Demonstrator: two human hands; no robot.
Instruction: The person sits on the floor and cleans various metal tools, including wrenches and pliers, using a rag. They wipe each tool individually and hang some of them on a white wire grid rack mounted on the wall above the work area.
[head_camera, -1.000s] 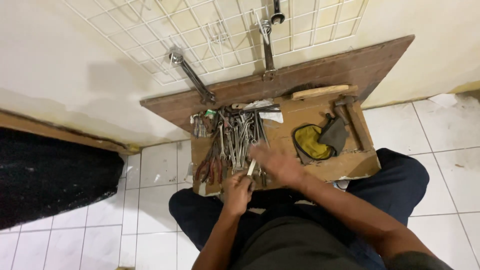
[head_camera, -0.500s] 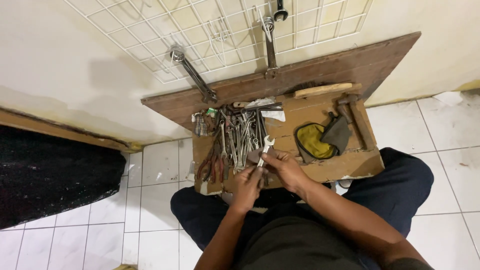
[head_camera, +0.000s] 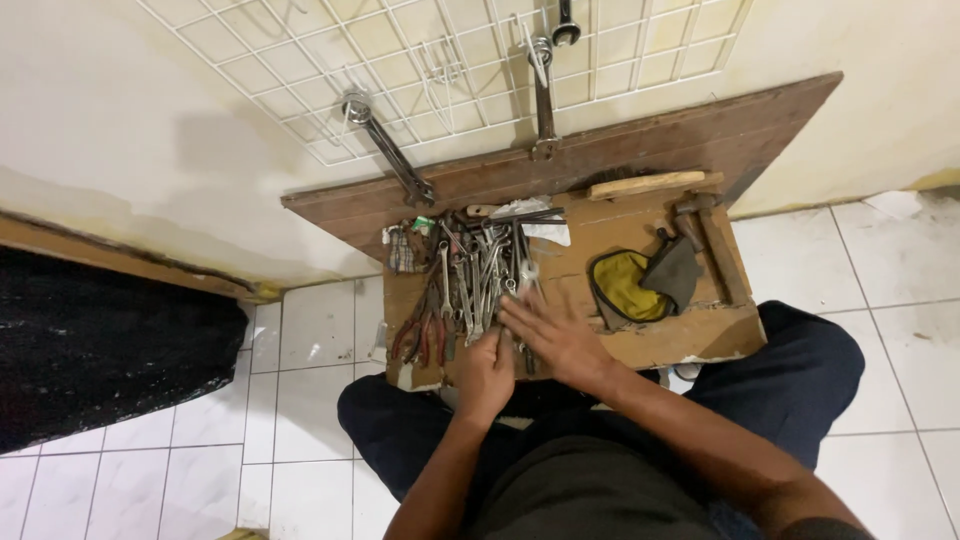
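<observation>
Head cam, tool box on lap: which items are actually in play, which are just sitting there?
In play:
- left hand at the near edge of the wrench pile
- right hand spread flat over the same pile
- wooden box holding it all

Lying about:
- red-handled pliers
- yellow pouch
- hammer
- two wrenches on the wall grid

Tools spread on a board across a seated person's lap.
A pile of wrenches (head_camera: 480, 270) lies left on the wooden board (head_camera: 640, 345), pliers (head_camera: 420, 335) at its left edge, a pouch (head_camera: 625, 285) and hammer (head_camera: 705, 235) to the right; behind, two wrenches (head_camera: 390, 150) hang on a wire grid (head_camera: 300, 60).
</observation>
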